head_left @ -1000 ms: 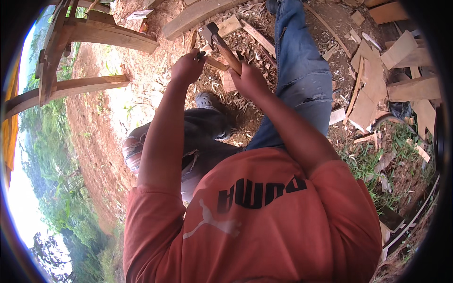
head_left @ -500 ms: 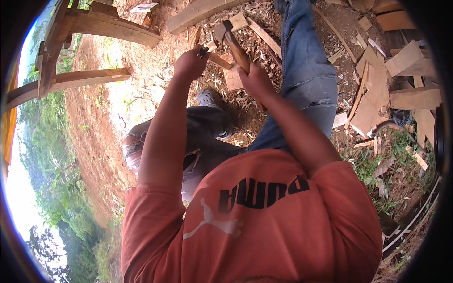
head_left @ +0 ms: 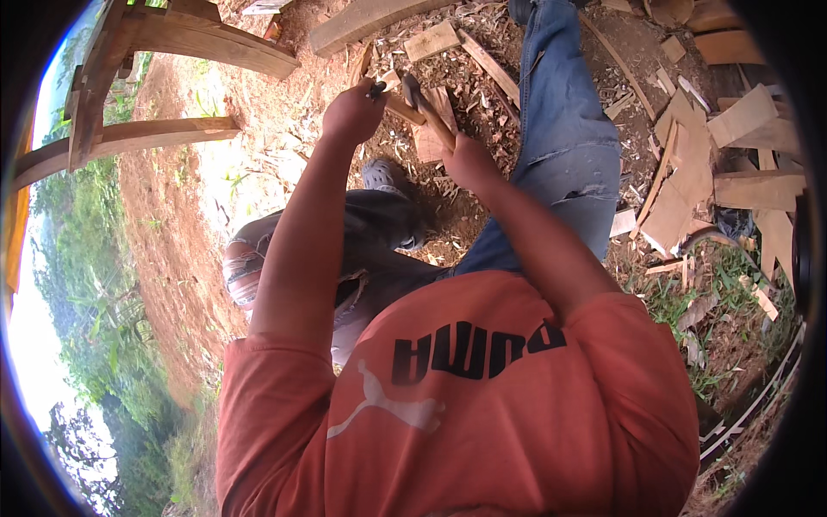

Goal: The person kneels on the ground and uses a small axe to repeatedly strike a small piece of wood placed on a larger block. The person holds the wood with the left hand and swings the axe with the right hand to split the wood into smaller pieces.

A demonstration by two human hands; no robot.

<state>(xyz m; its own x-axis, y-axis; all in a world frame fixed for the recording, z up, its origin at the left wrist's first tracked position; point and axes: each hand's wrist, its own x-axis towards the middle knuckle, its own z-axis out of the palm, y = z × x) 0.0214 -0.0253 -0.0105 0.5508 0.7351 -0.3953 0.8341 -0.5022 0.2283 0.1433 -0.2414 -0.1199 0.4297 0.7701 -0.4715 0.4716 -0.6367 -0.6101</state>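
Observation:
My left hand is closed around a narrow piece of wood, most of which the fingers hide. A small dark object shows at its fingers; its kind is unclear. In my right hand is the wooden handle of a hatchet. Its dark metal head is close beside the piece of wood, and I cannot tell whether they touch. Beneath both hands, a reddish flat wood block lies on the ground among chips.
My jeans-clad right leg stretches forward, and my left leg is bent. Wood offcuts pile up at the right. A curved beam lies ahead, and a timber frame stands at the far left. Shavings cover the dirt.
The hatchet head has come down and nearer to the left hand's piece of wood, uncovering a short block behind it. My left hand keeps nearly the same place.

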